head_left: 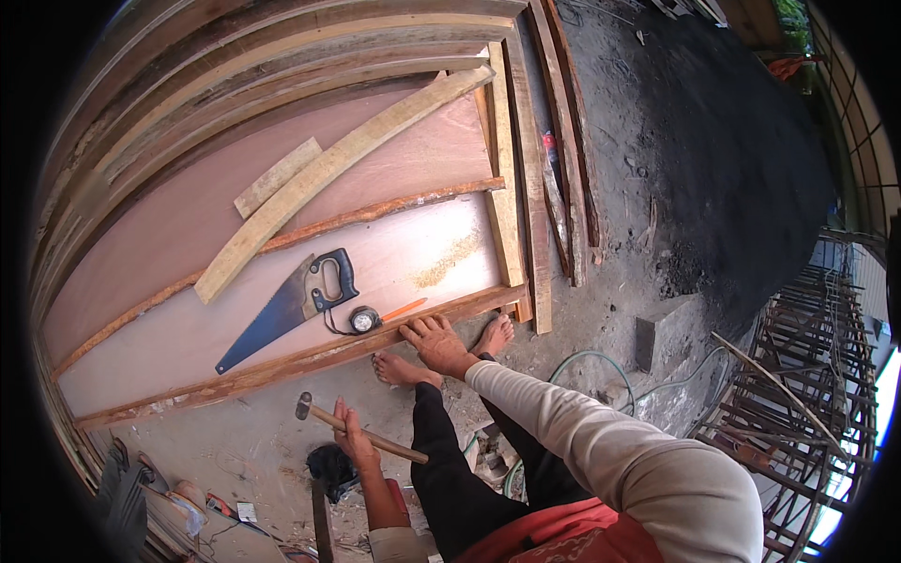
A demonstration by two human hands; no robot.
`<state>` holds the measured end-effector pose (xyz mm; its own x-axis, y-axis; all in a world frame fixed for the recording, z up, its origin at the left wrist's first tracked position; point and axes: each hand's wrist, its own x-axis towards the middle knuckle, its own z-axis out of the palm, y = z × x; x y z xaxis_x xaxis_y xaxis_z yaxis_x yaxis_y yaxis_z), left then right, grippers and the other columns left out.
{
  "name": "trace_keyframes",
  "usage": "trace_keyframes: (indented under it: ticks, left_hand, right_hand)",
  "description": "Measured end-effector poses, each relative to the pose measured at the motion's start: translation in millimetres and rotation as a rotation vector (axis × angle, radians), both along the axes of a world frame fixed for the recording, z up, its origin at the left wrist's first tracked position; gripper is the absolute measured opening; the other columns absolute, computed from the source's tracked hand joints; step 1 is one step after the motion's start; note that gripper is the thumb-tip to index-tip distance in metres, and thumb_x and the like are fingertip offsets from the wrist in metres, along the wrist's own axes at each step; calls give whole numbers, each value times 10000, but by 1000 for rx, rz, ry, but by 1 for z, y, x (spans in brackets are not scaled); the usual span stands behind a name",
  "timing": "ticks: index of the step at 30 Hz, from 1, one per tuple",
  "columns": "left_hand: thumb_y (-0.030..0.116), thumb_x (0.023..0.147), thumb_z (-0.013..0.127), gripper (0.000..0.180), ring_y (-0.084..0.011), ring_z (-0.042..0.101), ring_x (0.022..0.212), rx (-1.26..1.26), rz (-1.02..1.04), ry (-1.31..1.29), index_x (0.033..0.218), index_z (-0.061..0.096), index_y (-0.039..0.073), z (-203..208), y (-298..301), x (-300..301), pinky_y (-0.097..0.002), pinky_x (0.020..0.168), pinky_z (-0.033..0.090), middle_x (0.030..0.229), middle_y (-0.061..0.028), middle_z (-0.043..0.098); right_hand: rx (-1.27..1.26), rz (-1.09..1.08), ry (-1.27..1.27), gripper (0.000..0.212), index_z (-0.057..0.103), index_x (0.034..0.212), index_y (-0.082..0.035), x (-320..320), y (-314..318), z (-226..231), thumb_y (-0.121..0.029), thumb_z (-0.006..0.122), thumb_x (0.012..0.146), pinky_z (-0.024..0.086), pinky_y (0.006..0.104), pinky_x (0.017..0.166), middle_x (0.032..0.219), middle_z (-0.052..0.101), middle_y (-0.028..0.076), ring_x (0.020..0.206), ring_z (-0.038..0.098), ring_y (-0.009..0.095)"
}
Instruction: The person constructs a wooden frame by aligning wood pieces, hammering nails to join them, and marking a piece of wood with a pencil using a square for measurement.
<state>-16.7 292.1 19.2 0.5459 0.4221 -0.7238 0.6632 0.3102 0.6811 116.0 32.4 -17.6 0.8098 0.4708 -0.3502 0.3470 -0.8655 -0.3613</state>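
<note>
My left hand (353,437) is closed around the wooden handle of a hammer (383,444), whose metal head points to the left. My right hand (437,345) lies on the near beam (282,368) of a wooden frame, fingers stretched over its top. Just beyond that hand, an orange pencil (404,309) and a round tape measure (364,320) rest on the plywood panel (169,347). To their left lies a handsaw (293,307) with a blue blade and a dark handle. Sawdust (449,261) is scattered on the panel.
A long loose plank (343,178) and a short board (278,176) lie across the frame. Long timbers (563,141) stretch along its right side. A green hose (587,355) and a concrete block (664,333) are on the ground at right. A black bag (332,469) sits at lower left.
</note>
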Motion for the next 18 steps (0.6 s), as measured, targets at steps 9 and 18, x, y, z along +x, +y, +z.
trace_keyframes:
  ticks: [9,18]
  left_hand:
    - [117,879,668,528,-376,325,1494,617,-909,-61,1391,603,6,-44,89,91,-455,1244,220,1543,-188,468]
    - [155,817,750,580,-379,324,1478,683,-1066,-25,1356,607,-7,-81,26,114,-454,1228,264,1515,-185,463]
  right_hand:
    - [-105,110,-55,254,608,1151,-91,25,-2,-39,-211,550,935,452,386,899,1127,600,85,1093,580,250]
    - [32,160,64,215,662,1076,-110,43,-48,-61,-223,595,905,446,388,887,1062,583,79,1044,564,261]
